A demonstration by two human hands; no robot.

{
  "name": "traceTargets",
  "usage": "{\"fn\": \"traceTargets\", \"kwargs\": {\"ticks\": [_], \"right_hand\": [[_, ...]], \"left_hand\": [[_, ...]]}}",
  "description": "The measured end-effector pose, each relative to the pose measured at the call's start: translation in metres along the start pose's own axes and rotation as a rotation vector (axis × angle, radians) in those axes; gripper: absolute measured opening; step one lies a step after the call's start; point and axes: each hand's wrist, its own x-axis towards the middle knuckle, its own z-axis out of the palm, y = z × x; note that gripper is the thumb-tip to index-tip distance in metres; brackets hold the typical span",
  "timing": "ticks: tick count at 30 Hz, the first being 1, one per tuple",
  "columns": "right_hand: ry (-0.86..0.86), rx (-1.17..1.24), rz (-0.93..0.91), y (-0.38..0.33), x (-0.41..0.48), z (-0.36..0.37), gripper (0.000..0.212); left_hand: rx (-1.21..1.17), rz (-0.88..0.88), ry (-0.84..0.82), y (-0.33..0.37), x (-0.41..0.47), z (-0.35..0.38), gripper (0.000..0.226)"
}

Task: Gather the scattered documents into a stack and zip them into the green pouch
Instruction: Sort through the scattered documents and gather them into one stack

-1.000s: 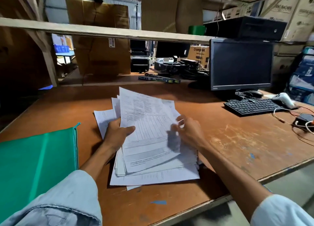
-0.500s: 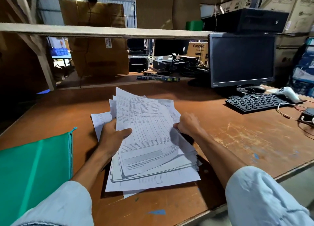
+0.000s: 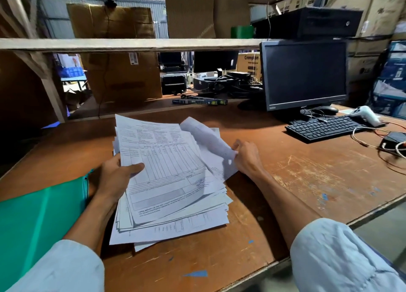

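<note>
A loose stack of printed white documents (image 3: 171, 182) is tilted up off the brown table, its near edge low by the tabletop. My left hand (image 3: 116, 177) grips the stack's left edge, thumb on the top sheet. My right hand (image 3: 247, 157) holds the right side, where one sheet (image 3: 208, 138) curls upward. The sheets are uneven and fan out at the bottom. The green pouch (image 3: 37, 221) lies flat at the left, partly under my left sleeve; its zip is not visible.
A black monitor (image 3: 304, 74), keyboard (image 3: 323, 128) and white handheld scanner (image 3: 365, 114) stand at the right, with cables and a small black device (image 3: 394, 139) beyond. A wooden shelf (image 3: 131, 44) crosses overhead. The table's front edge (image 3: 274, 263) runs diagonally at the lower right.
Both hands have raised the stack's far edge off the table. My right hand moved from the top of the pile to its right edge, and one sheet there now curls up.
</note>
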Motion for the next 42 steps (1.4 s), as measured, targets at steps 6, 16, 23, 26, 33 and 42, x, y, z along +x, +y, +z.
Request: {"fn": "traceTargets", "kwargs": {"ticks": [6,16,23,26,33,42], "right_hand": [[-0.045,-0.041,0.02,0.012,0.0,-0.01,0.024],[-0.134,-0.008,-0.106,-0.006,-0.006,-0.005,0.059],[0.302,0.597,-0.024,-0.007,0.004,-0.024,0.031],[0.197,0.919,0.061,-0.002,0.004,-0.025,0.024],[-0.112,0.073,-0.377,-0.018,-0.011,0.0,0.061],[0.23,0.911,-0.139,-0.006,-0.005,-0.056,0.059]], "left_hand": [[-0.003,-0.029,-0.006,-0.003,0.0,0.001,0.042],[0.003,-0.051,-0.02,-0.005,-0.003,0.004,0.04],[-0.017,-0.059,-0.023,-0.004,-0.005,0.006,0.04],[-0.023,-0.058,-0.048,-0.005,-0.007,0.008,0.041],[-0.048,-0.036,-0.094,-0.015,0.0,0.006,0.063],[0.055,-0.057,-0.161,-0.012,-0.001,0.008,0.061]]}}
